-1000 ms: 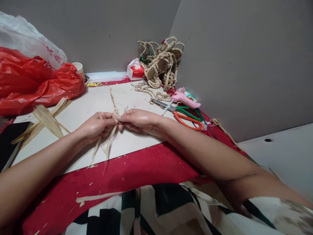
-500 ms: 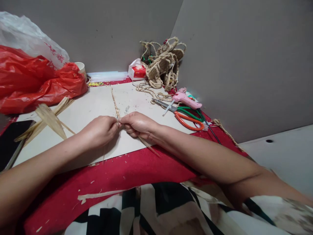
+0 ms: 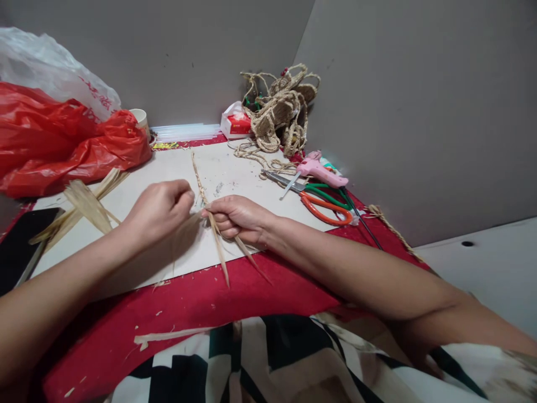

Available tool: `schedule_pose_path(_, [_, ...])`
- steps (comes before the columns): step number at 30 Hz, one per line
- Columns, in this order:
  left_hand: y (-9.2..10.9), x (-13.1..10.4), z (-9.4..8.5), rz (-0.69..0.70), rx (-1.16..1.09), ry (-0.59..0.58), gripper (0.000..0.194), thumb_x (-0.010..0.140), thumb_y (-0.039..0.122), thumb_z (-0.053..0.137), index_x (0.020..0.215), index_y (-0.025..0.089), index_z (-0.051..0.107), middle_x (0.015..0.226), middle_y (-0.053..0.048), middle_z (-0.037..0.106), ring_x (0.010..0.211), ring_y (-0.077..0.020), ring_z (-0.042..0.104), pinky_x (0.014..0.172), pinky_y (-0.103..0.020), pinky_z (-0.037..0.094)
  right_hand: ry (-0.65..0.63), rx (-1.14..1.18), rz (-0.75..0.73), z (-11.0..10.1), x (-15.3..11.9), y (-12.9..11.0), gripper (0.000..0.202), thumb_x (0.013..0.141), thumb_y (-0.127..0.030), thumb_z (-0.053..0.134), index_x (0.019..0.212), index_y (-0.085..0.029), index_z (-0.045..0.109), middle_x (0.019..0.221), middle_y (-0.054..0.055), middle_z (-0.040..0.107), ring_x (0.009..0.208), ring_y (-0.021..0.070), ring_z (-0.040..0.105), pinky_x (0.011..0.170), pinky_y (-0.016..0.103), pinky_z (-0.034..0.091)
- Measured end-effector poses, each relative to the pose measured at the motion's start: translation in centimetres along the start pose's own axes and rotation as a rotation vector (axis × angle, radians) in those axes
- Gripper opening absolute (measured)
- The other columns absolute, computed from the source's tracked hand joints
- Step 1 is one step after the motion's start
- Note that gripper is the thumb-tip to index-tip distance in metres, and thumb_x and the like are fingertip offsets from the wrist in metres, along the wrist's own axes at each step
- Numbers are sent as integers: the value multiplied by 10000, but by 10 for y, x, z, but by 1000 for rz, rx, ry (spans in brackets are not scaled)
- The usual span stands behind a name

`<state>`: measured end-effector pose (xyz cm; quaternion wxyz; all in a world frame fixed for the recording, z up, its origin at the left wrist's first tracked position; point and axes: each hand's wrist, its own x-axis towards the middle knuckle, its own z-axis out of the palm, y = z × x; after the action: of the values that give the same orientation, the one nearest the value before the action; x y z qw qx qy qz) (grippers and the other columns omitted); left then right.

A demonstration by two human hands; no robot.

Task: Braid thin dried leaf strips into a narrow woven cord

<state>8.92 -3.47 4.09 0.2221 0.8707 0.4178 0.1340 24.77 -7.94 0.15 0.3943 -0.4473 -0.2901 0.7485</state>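
A narrow braid of dried plant fibre point(image 3: 197, 174) runs down the white board. My right hand point(image 3: 239, 217) is closed, with thumb and forefinger pinching the braid's lower end. Two loose pale husk strips point(image 3: 219, 252) hang below that hand toward the board's front edge. To the left, slightly raised, my left hand point(image 3: 161, 204) is closed with fingers curled. A blurred husk strip stretches from the pinch to its underside; the exact grip is hidden by the fingers.
Wide dried husk leaves point(image 3: 90, 206) and a phone point(image 3: 25, 246) lie left, below a red plastic bag point(image 3: 71, 148). Scissors point(image 3: 325, 208), a pink glue gun point(image 3: 321, 170) and coiled braided rope point(image 3: 281, 112) are right. Behind are a tissue box point(image 3: 235, 121) and clear sticks point(image 3: 184, 132).
My left hand has moved up and left, away from the right fingertips. One husk strip now hangs in view between the hands. My right hand keeps its pinch at nearly the same place.
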Motion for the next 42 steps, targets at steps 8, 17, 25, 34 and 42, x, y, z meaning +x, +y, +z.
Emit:
schedule_pose_path(8, [-23,12,37,-145,-758,-233,166,793,263,490,682,157,554,596,-23,549,485,-90,432,488,-230,338,-48,-161,-57,-5,0,0,228,914,-122,393,724,-136,519,423,-108,244,345,34,117,324,142,104])
schedule_pose_path(17, [-26,15,28,-122,-622,-277,199,781,283,532,716,146,660,644,-37,616,575,-107,490,528,-217,362,12,-963,-305,-16,-2,-13,234,897,-162,477,710,-103,605,632,1,558,571,78,442,584,210,352])
schedule_pose_path(25, [-17,10,31,-300,-739,-325,227,815,323,517,645,177,556,431,69,259,386,-61,173,412,-257,99,170,-1448,-453,-6,-11,-8,257,916,-193,436,784,-125,645,733,51,611,633,114,445,625,245,305])
schedule_pose_path(34, [-15,9,34,-316,-755,-265,221,785,328,533,609,198,507,421,73,243,378,-64,167,424,-271,94,176,-1444,-505,-2,-20,-13,254,888,-169,412,701,-135,580,677,41,585,614,116,453,606,244,306])
schedule_pose_path(42, [-14,3,39,-307,-866,-253,311,774,320,583,550,198,405,435,67,282,393,-52,187,419,-258,93,120,-1785,-401,20,-36,12,245,886,-166,409,947,-105,638,792,142,668,662,190,554,581,289,312])
